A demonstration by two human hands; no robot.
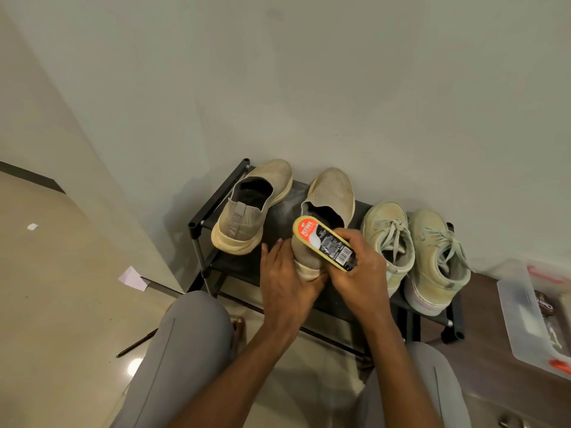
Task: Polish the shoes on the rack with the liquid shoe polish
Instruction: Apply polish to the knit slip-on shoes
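Note:
A black shoe rack (197, 225) against the wall carries two tan slip-on shoes and two pale lace-up sneakers. My left hand (285, 282) grips the heel of the second slip-on shoe (332, 193). My right hand (360, 273) holds a yellow shoe polish applicator (321, 242) with a red-and-black label, laid against that shoe's heel and collar. The other slip-on (250, 208) stands to the left. The lace-up sneakers (389, 236) (437, 257) stand on the rack's right side.
A clear plastic box (522, 316) with supplies sits on the dark floor at the right. A folded paper scrap (133, 278) and a thin dark stick (136, 344) lie on the tiled floor to the left. My knees in grey trousers fill the foreground.

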